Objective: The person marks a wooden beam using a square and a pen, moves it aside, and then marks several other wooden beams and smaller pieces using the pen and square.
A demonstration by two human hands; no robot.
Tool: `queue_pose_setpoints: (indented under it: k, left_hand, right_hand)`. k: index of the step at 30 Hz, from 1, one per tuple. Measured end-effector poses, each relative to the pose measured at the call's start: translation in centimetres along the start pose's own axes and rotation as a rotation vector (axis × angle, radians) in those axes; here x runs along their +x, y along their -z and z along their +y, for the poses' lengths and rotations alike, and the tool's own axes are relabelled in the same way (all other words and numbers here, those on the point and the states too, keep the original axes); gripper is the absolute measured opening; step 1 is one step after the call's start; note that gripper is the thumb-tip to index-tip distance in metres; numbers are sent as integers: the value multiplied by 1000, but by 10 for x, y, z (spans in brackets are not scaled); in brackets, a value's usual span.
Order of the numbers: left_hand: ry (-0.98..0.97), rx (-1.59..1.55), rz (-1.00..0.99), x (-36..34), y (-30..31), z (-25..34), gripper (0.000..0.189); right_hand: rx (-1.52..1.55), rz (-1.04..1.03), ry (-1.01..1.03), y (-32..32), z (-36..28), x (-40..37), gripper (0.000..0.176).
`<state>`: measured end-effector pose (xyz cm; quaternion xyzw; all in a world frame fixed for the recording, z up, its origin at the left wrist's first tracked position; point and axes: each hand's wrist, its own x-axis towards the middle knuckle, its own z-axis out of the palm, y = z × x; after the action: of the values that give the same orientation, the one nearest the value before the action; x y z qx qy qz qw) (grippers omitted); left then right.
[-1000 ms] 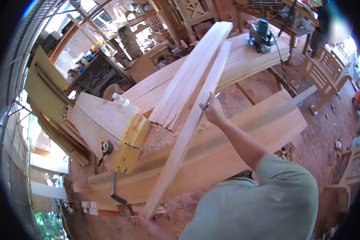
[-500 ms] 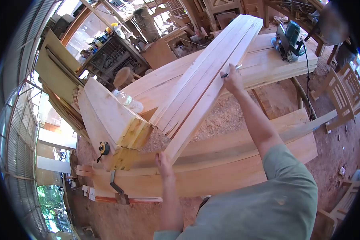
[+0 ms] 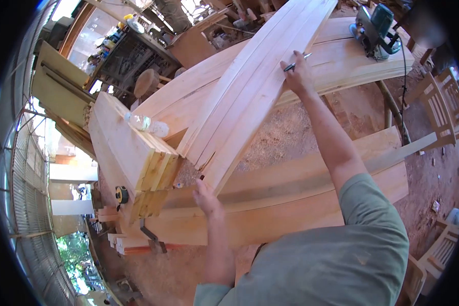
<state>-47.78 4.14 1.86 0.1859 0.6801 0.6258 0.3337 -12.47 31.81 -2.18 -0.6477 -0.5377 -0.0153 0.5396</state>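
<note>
Near the board (image 3: 248,131), bottle label (image 3: 144,123) illegible

Bottle label: a faint printed band is wrapping round the clear bottle (image 3: 147,124), its lettering staying too small to read.
Tape measure: the yellow-and-black case (image 3: 121,195) is showing a round face, with no brand or number coming out legibly.
Power saw: the green housing (image 3: 381,19) is displaying no readable name.
Boards: the upper faces (image 3: 260,71) are carrying no readable numbers or signs.
Shirt: a pale mark (image 3: 362,259) is forming no legible word.
</note>
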Motion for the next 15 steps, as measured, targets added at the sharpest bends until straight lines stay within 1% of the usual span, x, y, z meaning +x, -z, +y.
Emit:
queue_pose_setpoints:
  k: [1,2,4,5,7,8,10,11,13,14,15]
  left_hand:
    - [20,13,54,-1,-4,3,42]
    - [19,15,82,4,-2,-4,42]
    - [-69,10,12,17,8,-21,56]
    - [-62,3,42,15,9,-16,56]
    - [32,-79,-157,8,10,0,74]
    - [36,-90,-129,14,14,2,74]
    - [213,-222,-335,28,25,7,84]
    - [210,-238,-312,33,26,9,84]
    - [225,-254,-50,39,31,11,89]
    - [220,-273,-29,46,41,9,89]
    - [221,-325,27,51,51,10,90]
  right_hand:
    - [-14,54,38,-2,1,0,68]
    - [4,33,42,-3,1,0,68]
    - [100,-70,-128,5,-7,5,67]
    - [111,-96,-115,5,-8,5,67]
    - [62,-57,-167,4,-7,3,64]
    - [72,-80,-151,3,-6,3,64]
    - [119,-5,-123,1,-5,2,61]
    - [131,-24,-104,1,-5,1,61]
    - [51,31,-92,4,-9,-1,56]
    - [67,18,-72,4,-12,-1,56]
    - [62,40,-96,3,-12,-2,53]
